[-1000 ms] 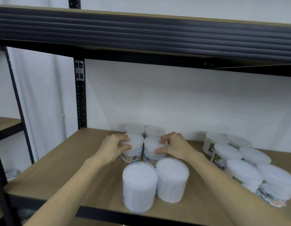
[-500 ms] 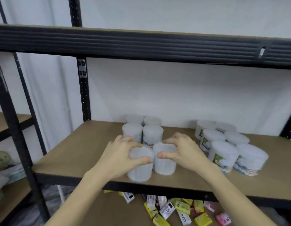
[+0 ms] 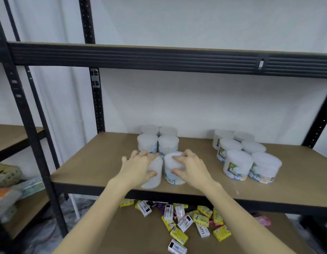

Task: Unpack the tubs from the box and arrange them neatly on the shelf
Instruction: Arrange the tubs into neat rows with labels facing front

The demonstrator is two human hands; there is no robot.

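Two white tubs stand side by side near the front of the wooden shelf (image 3: 96, 167). My left hand (image 3: 138, 166) wraps the left tub (image 3: 154, 178); my right hand (image 3: 190, 168) grips the right tub (image 3: 171, 173). Directly behind them stands a block of several more tubs (image 3: 158, 142) in two columns. A second group of tubs (image 3: 245, 156) with tree labels stands in two columns at the right of the shelf. No box is in view.
A black upper shelf beam (image 3: 159, 57) runs overhead. Black uprights (image 3: 96, 99) frame the bay. Several loose soap bars (image 3: 186, 219) lie on the lower shelf. Packets (image 3: 6, 180) sit on the neighbouring rack at the left.
My hands left the middle pair of tubs and closed on the front pair. The view has pulled back and tilted down, so the lower shelf with soap bars now shows.
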